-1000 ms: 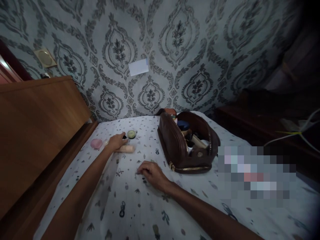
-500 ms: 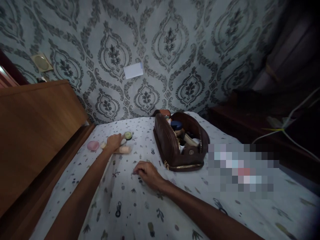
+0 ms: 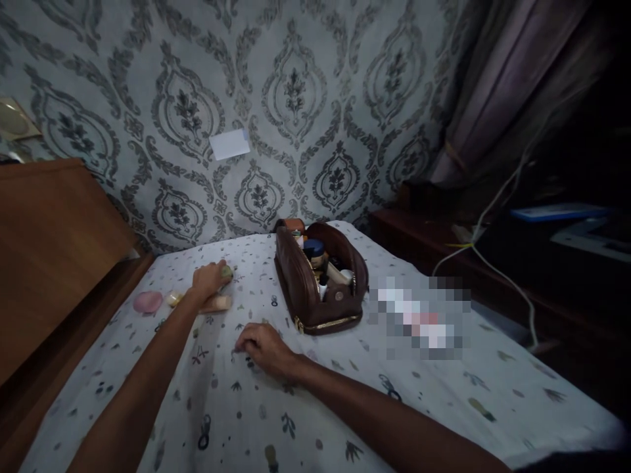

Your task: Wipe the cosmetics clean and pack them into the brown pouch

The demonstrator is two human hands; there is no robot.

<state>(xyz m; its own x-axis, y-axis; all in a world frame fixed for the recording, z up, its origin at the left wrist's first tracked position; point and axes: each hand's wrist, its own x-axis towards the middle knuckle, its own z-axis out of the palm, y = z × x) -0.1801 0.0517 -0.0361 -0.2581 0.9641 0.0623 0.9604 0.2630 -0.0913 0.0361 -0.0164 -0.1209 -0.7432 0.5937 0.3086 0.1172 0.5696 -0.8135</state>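
Observation:
At the far left of the sheet, my left hand [image 3: 208,279] is closed on a small round jar with a greenish top [image 3: 226,271], its fingers partly covering it. Just below that hand lies a peach-coloured tube or bottle [image 3: 219,303]. A small yellowish item [image 3: 173,299] and a pink rounded item [image 3: 148,302] sit to its left. My right hand [image 3: 263,346] rests on the sheet with curled fingers, and nothing shows in it. Right of it stands an unzipped brown toiletry bag [image 3: 303,302] holding several cosmetics, among them a dark-blue-lidded jar [image 3: 313,247].
A patterned white sheet [image 3: 276,420] covers the bed. Wooden furniture [image 3: 54,249] borders the left, and a papered wall [image 3: 276,85] stands behind. A blurred-out patch [image 3: 419,318] lies right of the bag. White cables [image 3: 497,197] hang at the right.
The view has swung right, so everything sits further left. My left hand has moved onto the greenish-topped jar, its fingers now around it. My right hand keeps its place on the sheet.

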